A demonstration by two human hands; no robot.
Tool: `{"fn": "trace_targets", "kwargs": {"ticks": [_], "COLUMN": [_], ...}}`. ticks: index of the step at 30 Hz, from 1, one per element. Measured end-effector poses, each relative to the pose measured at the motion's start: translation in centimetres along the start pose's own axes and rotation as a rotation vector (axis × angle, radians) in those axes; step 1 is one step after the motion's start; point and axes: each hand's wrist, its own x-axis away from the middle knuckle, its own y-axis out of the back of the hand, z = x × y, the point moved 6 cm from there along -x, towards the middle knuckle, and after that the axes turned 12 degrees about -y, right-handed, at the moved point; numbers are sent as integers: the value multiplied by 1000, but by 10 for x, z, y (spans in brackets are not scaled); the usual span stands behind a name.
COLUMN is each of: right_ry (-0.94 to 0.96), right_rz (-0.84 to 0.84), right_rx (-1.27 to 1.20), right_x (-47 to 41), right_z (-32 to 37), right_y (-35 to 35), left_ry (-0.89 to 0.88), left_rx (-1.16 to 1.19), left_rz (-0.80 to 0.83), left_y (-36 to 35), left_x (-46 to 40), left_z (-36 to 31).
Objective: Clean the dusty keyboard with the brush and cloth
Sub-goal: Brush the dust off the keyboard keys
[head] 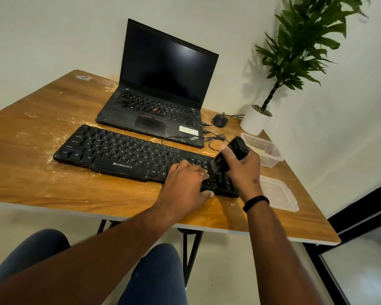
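Pale dust streaks the left part of the wooden counter [31, 172], thickest around the left end of the black keyboard [123, 154], which lies slantwise across the middle, its left end farther away and its right end nearer. White lettering on its near edge reads ZEBRONICS, and key legends such as Ctrl and Alt can be made out. Beyond it, touching nothing but the counter, an open black laptop [161, 89] has a dark screen, a red pointing nub among its keys and a small label on its palm rest whose writing is too small to read.

The left hand [186, 183] rests on the right part of the keyboard, its fingers [204, 172] laid out fairly straight across the keys and the thumb at the near edge. Just to the right, the right hand [244, 168] grips a black brush [229, 156], fingers wrapped round its handle; the head points down and left at the keys by the left hand's fingertips, blurred.

Farther right, a black mouse [220, 120] sits beside the laptop with its cable looped on the counter. A clear plastic tub [266, 150] stands behind the right hand, its lid [279, 193] lying nearer. At the far right corner a white pot holds a green plant [295, 53] against an off-white wall.
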Motion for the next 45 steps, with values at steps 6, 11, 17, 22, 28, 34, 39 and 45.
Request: {"fn": "trace_targets", "kwargs": {"ticks": [6, 11, 17, 22, 28, 34, 39, 45], "right_ry": [25, 90, -15, 55, -27, -172, -315, -356], "right_rz": [-169, -18, -178, -37, -178, -179, 28, 214], "right_rx": [189, 163, 284, 169, 203, -348, -890, -1046], "right_x": [-12, -13, -31, -14, -13, 11, 53, 94], "right_z": [6, 18, 5, 11, -2, 8, 28, 50], "right_y": [-7, -25, -1, -13, 6, 11, -12, -44], "left_ry": [4, 3, -2, 4, 0, 10, 26, 296], "left_rx": [-2, 9, 6, 8, 9, 74, 357, 850], "left_rz": [-14, -13, 2, 13, 23, 6, -443, -650], "left_y": [1, 1, 2, 1, 3, 7, 48, 91], "left_x": [1, 1, 0, 1, 0, 0, 17, 47], "left_z": [0, 0, -1, -1, -1, -4, 4, 42]}}
